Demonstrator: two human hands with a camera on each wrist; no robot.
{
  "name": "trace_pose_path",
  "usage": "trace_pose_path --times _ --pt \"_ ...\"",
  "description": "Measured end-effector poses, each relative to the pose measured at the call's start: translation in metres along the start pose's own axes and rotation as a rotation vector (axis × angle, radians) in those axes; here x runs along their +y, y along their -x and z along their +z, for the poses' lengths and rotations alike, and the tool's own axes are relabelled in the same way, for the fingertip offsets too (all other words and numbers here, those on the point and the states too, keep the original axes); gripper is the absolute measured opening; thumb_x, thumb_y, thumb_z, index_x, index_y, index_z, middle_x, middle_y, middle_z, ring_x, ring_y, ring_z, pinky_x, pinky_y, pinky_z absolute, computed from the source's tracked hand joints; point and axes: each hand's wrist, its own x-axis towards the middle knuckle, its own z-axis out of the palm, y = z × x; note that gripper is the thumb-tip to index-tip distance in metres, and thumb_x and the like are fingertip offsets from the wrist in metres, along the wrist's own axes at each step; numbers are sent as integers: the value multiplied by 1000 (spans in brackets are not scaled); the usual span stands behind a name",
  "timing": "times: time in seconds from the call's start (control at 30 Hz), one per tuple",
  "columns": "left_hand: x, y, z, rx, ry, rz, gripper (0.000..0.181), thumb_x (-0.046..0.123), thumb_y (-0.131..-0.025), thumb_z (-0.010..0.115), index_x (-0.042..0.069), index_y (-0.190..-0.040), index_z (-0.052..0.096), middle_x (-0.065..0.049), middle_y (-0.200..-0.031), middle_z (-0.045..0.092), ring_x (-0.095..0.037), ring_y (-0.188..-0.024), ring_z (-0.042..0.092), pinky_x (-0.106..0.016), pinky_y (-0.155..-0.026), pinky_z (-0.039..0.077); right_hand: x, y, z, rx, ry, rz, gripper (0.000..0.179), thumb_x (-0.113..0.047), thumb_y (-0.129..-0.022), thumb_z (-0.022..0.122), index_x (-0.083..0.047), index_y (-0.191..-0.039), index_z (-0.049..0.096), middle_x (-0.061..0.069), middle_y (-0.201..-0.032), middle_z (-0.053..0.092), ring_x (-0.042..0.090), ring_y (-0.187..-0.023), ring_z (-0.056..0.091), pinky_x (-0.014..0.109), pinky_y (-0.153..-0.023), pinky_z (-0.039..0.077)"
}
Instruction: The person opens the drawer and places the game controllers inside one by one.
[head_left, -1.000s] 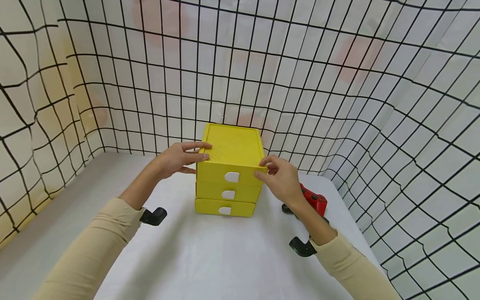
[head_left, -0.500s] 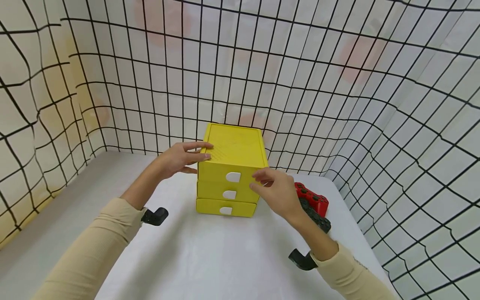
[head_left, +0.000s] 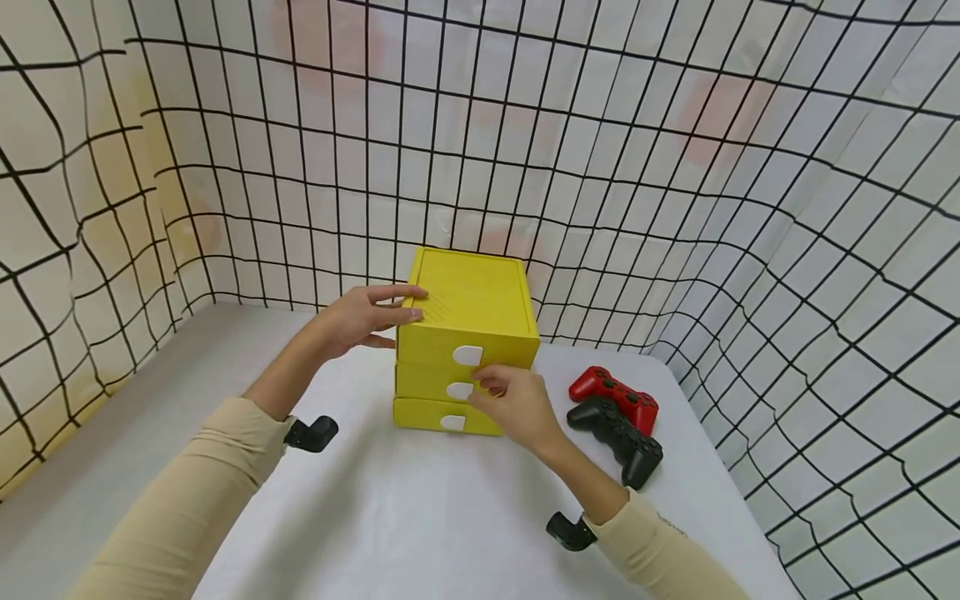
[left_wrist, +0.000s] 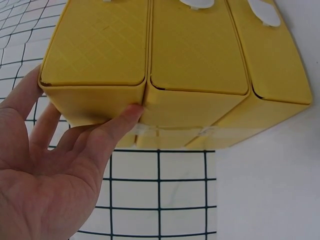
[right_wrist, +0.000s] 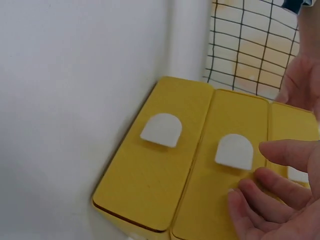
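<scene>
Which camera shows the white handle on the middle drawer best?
The right wrist view: the white handle on the middle drawer looks big and whole there. The head view shows it small, right beside the right hand. The left wrist view cuts part of it off at the picture's top edge.

Left hand (head_left: 354, 322), fingers (head_left: 393, 292) spread, right hand (head_left: 521, 406) lower, fingers bent (thumb (right_wrist: 290, 154) apart), forearms (head_left: 281, 379) angled inward
</scene>
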Motion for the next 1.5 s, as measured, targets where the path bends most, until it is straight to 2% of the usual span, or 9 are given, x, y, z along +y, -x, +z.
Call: trace_pose_path --times 0.23,0.57,0.87,1.1,1.27,1.37,1.5 --pt "-1 0 -1 3 -6 5 52 35 -97 70 23 -146 55 -7 -161 39 -33 -153 30 -52 -103 53 3 -2 10 1 1 -32 14 -10 -85 78 -7 -99 79 5 -90 78 19 -82 69 35 -76 61" --pt "0 0 -1 -4 -8 8 53 35 -97 70 23 -146 55 -8 -162 39 -33 -153 29 -52 -102 54 4 -7 12 -1 -2 -39 9 -3 -86 74 -5 -92 80 3 -84 78 16 -77 74 27 -68 61" --pt "-1 1 -1 -4 -17 7 53 35 -97 70 23 -146 54 -8 -162 39 -34 -151 33 -52 -103 54 6 -12 11 5 7 -53 6 -2 -84 76 -6 -84 80 2 -78 77 8 -66 67 21 -59 56" --pt "-1 2 -1 -2 -12 1 52 34 -98 69 24 -146 54 -9 -162 37 -33 -151 34 -50 -102 54 2 -13 7 -60 -39 14 6 -1 -86 75 -3 -84 80 6 -70 73 11 -54 60 22 -52 54" --pt "-1 2 -1 -11 -10 6 52 35 -98 69 23 -146 54 -9 -162 37 -33 -151 34 -51 -102 54 -3 -10 3 -126 -33 74 5 -2 -86 76 -3 -84 80 5 -72 73 14 -54 61 24 -52 55" --pt "-1 1 -1 -13 -8 9 52 35 -97 69 23 -146 55 -9 -161 39 -33 -151 34 -51 -103 54 -8 -7 0 -173 6 72 5 -2 -86 76 -4 -83 79 4 -73 74 13 -56 63 24 -53 55" --pt "0 1 -1 -15 -1 7 52 35 -97 70 23 -146 55 -9 -161 39 -33 -151 33 -51 -103 54 -17 -3 -7 -239 122 18 6 -3 -85 77 -6 -80 79 0 -72 74 10 -59 62 23 -55 55"
